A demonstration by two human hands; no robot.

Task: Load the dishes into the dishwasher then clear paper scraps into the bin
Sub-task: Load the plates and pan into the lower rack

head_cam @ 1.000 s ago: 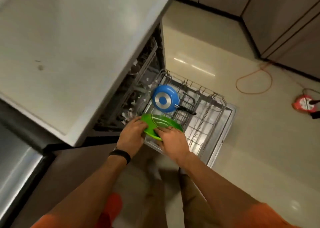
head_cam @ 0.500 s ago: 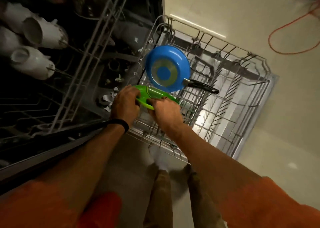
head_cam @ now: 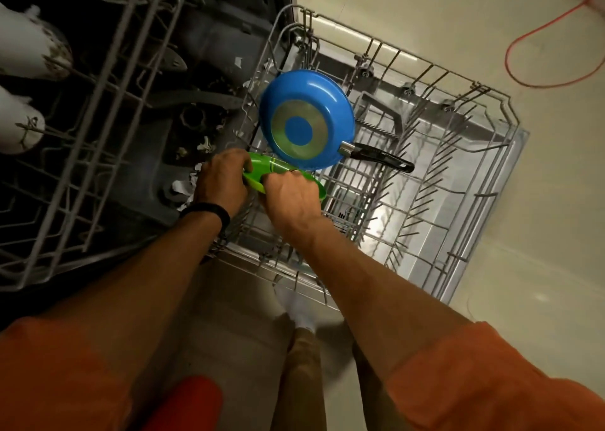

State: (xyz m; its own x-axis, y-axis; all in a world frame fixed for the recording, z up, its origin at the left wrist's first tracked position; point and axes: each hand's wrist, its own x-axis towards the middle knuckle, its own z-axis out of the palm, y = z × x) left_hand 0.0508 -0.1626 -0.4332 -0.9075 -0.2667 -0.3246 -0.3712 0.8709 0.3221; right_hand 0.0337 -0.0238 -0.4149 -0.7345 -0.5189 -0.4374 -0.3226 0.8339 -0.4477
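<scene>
A green plate [head_cam: 262, 168] is held on edge in the pulled-out lower rack [head_cam: 425, 181] of the dishwasher. My left hand [head_cam: 222, 181] grips its left rim and my right hand [head_cam: 293, 198] grips its near rim. Just behind the plate, a blue frying pan [head_cam: 306, 119] stands bottom-up in the rack, its black handle [head_cam: 376, 160] pointing right. White paper scraps [head_cam: 183, 185] lie on the dark dishwasher floor left of my left hand.
The upper rack [head_cam: 98, 119] hangs out at left with white cups [head_cam: 19, 126] in it. An orange cable [head_cam: 537, 54] loops on the tiled floor at the upper right. My legs and a white shoe [head_cam: 301, 312] stand below the rack.
The view has dropped closer to the lower rack. Both hands have carried the green plate lower and tilted it further on edge, in front of the blue pan.
</scene>
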